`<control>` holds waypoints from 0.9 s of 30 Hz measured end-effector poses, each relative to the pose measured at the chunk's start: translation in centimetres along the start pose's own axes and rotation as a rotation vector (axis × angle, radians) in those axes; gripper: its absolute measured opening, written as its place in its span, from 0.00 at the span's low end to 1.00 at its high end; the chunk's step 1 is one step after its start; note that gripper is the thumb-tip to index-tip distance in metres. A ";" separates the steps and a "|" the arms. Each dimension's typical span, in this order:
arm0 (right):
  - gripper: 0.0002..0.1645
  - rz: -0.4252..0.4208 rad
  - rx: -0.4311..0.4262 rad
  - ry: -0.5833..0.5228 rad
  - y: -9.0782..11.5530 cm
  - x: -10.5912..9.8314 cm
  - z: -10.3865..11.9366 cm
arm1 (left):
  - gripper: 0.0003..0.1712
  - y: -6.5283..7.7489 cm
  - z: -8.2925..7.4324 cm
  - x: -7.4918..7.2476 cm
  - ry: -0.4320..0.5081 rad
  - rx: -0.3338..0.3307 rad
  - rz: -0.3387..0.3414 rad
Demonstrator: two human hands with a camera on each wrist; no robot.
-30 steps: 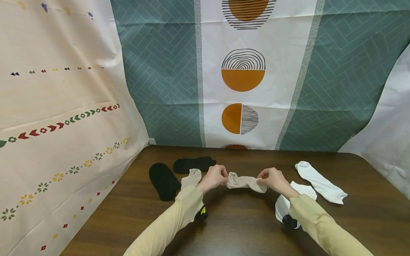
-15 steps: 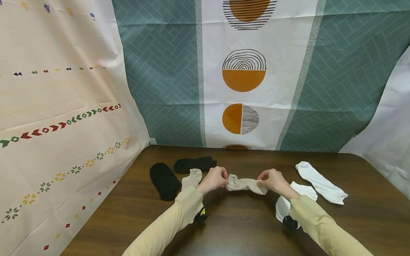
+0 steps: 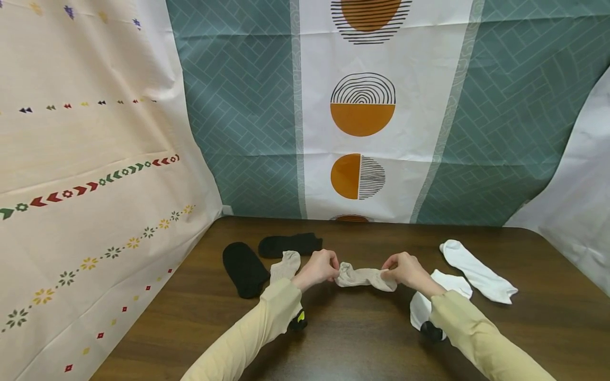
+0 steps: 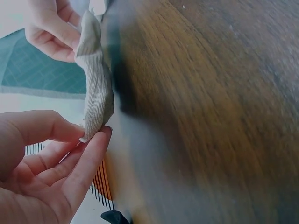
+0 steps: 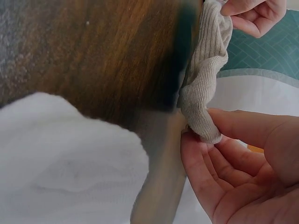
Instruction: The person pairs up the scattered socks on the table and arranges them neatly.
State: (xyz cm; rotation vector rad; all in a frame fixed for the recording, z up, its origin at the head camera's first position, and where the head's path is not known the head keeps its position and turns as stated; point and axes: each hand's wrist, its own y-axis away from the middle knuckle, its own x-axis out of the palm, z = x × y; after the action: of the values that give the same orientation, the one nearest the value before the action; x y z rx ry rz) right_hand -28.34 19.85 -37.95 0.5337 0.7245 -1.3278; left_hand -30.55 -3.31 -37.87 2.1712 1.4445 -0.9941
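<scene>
While the left hand pinches one end of a long beige ribbed-knit sock, the right hand pinches the other, between them above the dark-brown wooden table.

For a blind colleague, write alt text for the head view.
A person's left hand and right hand pinch opposite ends of a beige sock over a wooden table; another beige sock, two black socks lie left, two white socks right.
</scene>
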 end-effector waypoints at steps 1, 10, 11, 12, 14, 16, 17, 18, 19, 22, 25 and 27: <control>0.04 0.001 0.004 0.002 0.0 0.0 0.1 | 0.05 0.0 0.0 0.0 -0.001 -0.003 0.003; 0.04 0.028 0.041 -0.004 -0.1 0.2 0.3 | 0.09 0.2 0.0 -0.1 -0.030 -0.023 0.028; 0.04 0.030 0.047 -0.004 -0.1 0.2 0.3 | 0.09 0.2 0.0 -0.1 -0.033 -0.023 0.029; 0.04 0.030 0.048 0.000 -0.1 0.3 0.3 | 0.09 0.2 0.0 -0.1 -0.034 -0.022 0.031; 0.05 0.034 0.049 0.007 0.0 0.3 0.2 | 0.08 0.3 0.1 0.0 -0.033 -0.022 0.035; 0.05 0.038 0.050 0.007 0.0 0.3 0.2 | 0.08 0.3 0.2 0.1 -0.032 -0.024 0.042; 0.05 0.041 0.052 0.005 0.0 0.4 0.1 | 0.08 0.4 0.3 0.1 -0.030 -0.025 0.047; 0.05 0.044 0.056 0.001 0.1 0.4 0.1 | 0.08 0.4 0.3 0.1 -0.029 -0.025 0.049; 0.05 0.049 0.058 -0.002 0.1 0.5 0.0 | 0.08 0.4 0.3 0.1 -0.028 -0.024 0.051; 0.05 0.068 0.055 -0.007 0.1 0.4 0.0 | 0.08 0.5 0.4 0.1 -0.021 -0.020 0.054; 0.05 0.068 0.058 -0.003 0.1 0.3 0.0 | 0.08 0.5 0.5 0.0 -0.011 -0.017 0.044; 0.05 0.063 0.058 0.004 0.1 0.1 0.0 | 0.08 0.5 0.5 -0.2 -0.003 -0.025 0.035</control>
State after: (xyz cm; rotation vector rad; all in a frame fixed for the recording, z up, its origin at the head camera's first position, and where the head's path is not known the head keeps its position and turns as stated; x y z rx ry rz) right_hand -28.26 19.77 -38.06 0.6006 0.6689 -1.2922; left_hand -30.34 -3.96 -38.15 2.1685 1.4048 -0.9619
